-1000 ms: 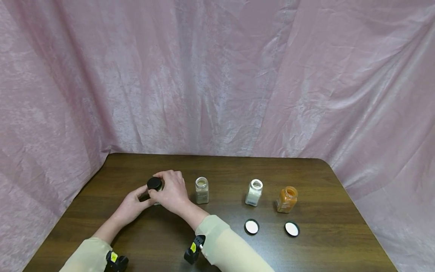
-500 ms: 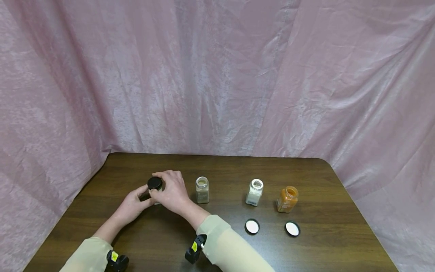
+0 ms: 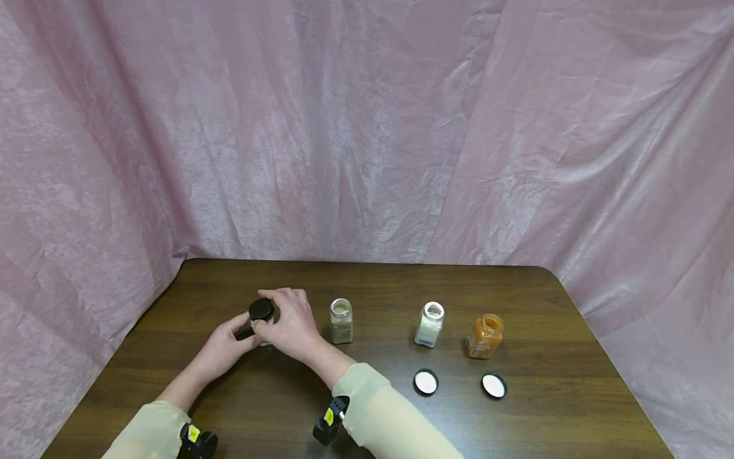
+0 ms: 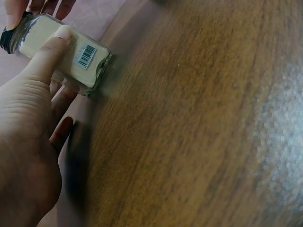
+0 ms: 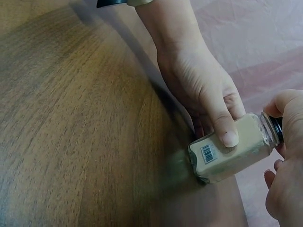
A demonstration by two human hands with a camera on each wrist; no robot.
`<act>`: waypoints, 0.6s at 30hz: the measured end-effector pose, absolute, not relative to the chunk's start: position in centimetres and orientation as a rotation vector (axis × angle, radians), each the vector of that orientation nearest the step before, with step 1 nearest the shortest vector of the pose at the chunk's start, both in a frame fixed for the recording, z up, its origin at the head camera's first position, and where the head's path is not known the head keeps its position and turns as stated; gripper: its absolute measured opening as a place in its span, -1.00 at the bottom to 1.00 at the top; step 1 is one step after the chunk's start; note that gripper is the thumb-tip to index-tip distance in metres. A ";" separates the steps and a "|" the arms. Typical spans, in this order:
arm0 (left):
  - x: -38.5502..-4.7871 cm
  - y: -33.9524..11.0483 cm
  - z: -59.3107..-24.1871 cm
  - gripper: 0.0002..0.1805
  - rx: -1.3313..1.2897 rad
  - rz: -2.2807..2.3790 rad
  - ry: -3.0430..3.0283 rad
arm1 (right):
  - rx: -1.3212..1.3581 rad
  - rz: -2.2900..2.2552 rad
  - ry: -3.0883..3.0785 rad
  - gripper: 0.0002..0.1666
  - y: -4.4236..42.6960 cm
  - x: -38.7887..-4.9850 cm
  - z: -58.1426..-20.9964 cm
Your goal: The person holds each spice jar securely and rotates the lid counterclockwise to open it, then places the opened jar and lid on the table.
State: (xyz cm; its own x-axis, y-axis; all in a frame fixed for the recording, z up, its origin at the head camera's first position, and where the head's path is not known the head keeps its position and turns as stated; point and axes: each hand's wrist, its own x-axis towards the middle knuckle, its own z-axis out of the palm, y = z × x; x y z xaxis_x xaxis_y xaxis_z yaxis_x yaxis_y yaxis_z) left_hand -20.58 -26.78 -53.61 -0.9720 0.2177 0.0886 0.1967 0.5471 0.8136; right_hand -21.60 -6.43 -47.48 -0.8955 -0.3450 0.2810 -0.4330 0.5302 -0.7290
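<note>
A square glass jar of pale cream powder (image 5: 253,137) with a barcode sticker stands on the wooden table at the left. My left hand (image 3: 220,347) grips its body, the thumb lying along the side above the barcode. From the right, my right hand (image 3: 289,325) pinches the black screw lid (image 3: 261,310) between thumb and fingers. The lid sits on the jar's neck; whether it is tight or loose I cannot tell. In the head view the hands hide most of the glass.
Right of my hands stand three uncapped jars: a greyish-green one (image 3: 341,324), a white one (image 3: 429,326) and an orange one (image 3: 485,338). Two black lids with white linings, one nearer the middle (image 3: 425,382) and one farther right (image 3: 493,386), lie in front. Pink curtain (image 3: 367,127) hangs behind the table.
Both hands stay at the jar with almost no visible movement. The right fingers shift very slightly at the lid. The other jars and lids stay where they were.
</note>
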 end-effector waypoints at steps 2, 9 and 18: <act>-20.5 -26.8 -53.6 -0.31 0.371 1.433 2.749 | 0.678 1.317 -2.658 -0.31 -6.4 -21.6 -47.6; -20.4 -26.7 -53.4 -0.36 0.361 1.437 2.767 | 0.618 1.288 -2.651 -0.26 -6.5 -21.6 -47.6; -20.5 -26.7 -53.5 -0.38 0.365 1.440 2.767 | 0.483 1.241 -2.668 -0.34 -7.1 -21.8 -47.6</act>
State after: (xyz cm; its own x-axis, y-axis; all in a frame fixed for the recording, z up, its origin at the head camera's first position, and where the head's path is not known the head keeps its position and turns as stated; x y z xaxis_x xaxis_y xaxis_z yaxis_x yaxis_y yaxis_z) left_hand -20.51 -26.70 -53.49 -0.9731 0.2047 0.1060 0.2043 0.5525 0.8081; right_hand -21.77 -7.06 -47.57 -0.9352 -0.2216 0.2763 -0.3541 0.6038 -0.7142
